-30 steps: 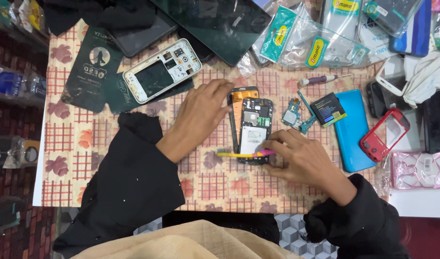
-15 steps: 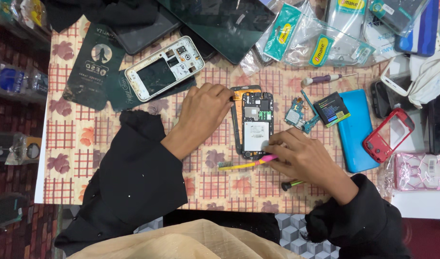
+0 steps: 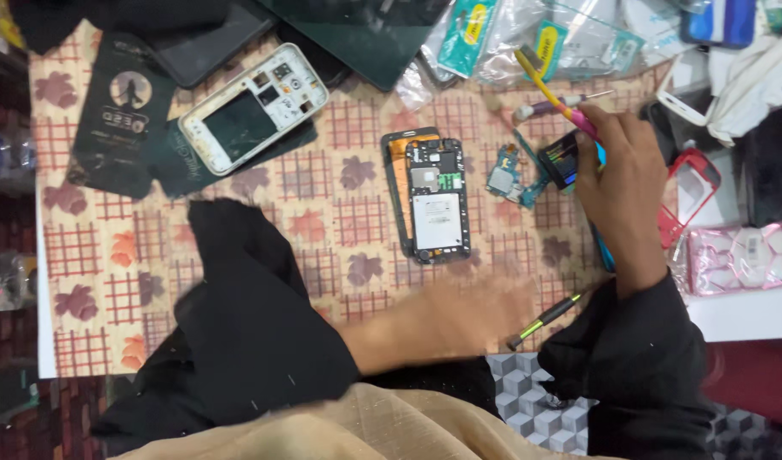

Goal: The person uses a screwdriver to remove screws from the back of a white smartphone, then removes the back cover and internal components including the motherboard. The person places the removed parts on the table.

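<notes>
Right grip holds a yellow-pink toothbrush, bristles up.

Tablecloth beige, red-checked, leaf-patterned; brush yellow-pink; sleeves black; phone frame white.

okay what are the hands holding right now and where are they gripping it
The right hand holds a yellow and pink brush-like tool, fingers closed on its pink handle end. The left hand is motion-blurred; it seems to hold nothing.
</notes>
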